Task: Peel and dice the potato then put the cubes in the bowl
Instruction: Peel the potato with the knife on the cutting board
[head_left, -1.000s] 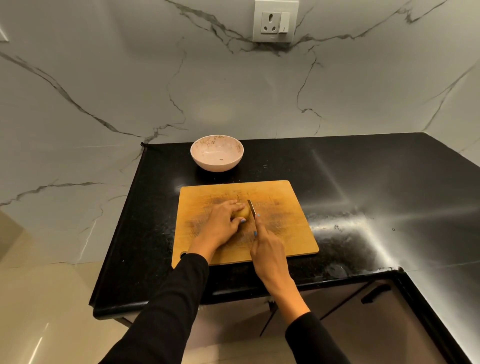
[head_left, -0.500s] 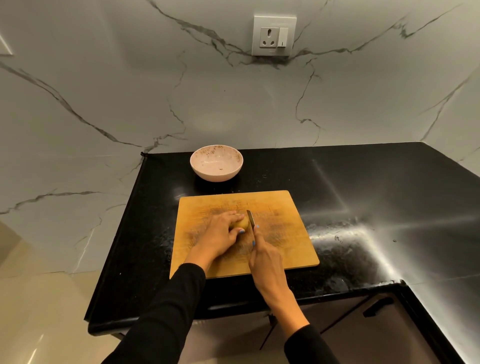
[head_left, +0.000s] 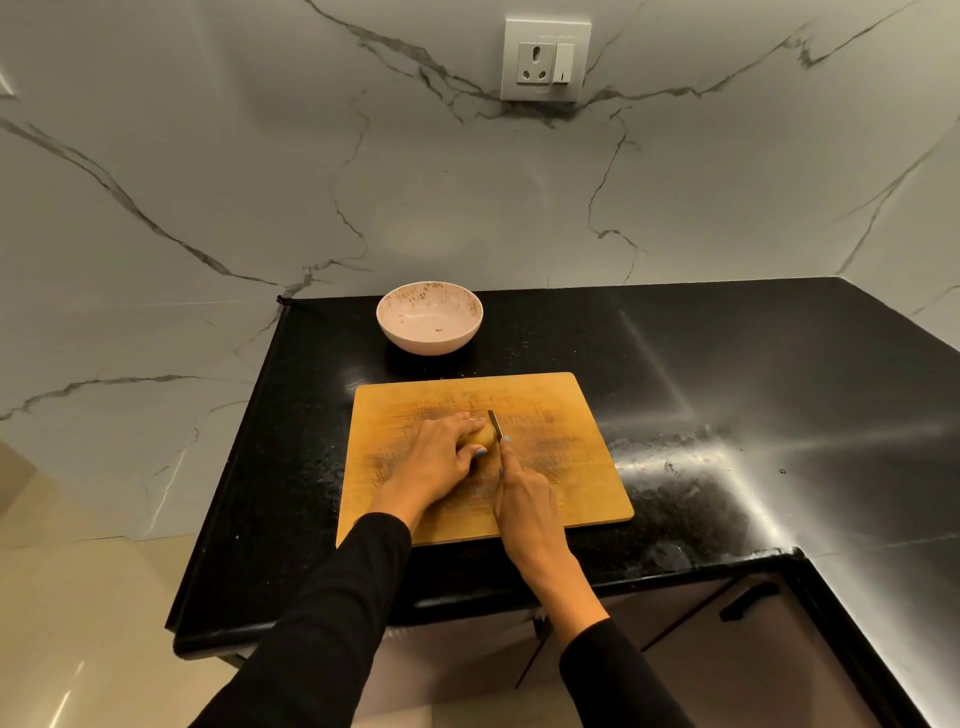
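We see the left hand (head_left: 441, 457) grip curled over the small yellow-brown potato (head_left: 482, 438) on the wooden cutting board (head_left: 566, 457); the right hand (head_left: 524, 499) grip holds the steel-bladed knife (head_left: 495, 424) against it.

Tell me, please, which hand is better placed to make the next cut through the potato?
The right hand: it already grips the knife, whose blade sits against the potato. The left hand is busy holding the potato down on the cutting board.
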